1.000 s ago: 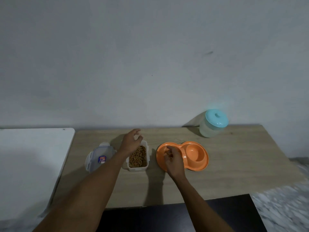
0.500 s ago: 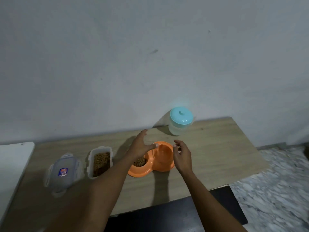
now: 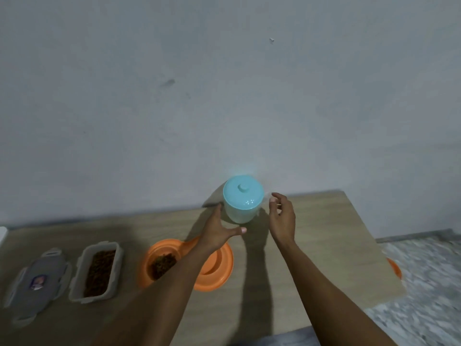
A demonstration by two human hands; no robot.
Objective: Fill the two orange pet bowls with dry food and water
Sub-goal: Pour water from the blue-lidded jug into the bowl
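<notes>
On the bench [image 3: 324, 245], a grey lid [image 3: 37, 280] lies far left, then an open tub [image 3: 97, 273] of dry food, then the orange pet bowls [image 3: 214, 278], kibble in the left one. The left hand [image 3: 217, 229] and right hand [image 3: 283, 216] flank the teal-lidded jar [image 3: 243, 199] by the far wall, fingers spread, just beside it.

The lidded jar [image 3: 243, 204] stands close against the wall [image 3: 224, 108], seemingly with no room behind it. The left hand [image 3: 217, 232] and right hand [image 3: 283, 217] flank it, with bare table [image 3: 324, 245] to its right. The orange double bowl [image 3: 225, 265] blocks the near-left approach, beneath the left forearm
</notes>
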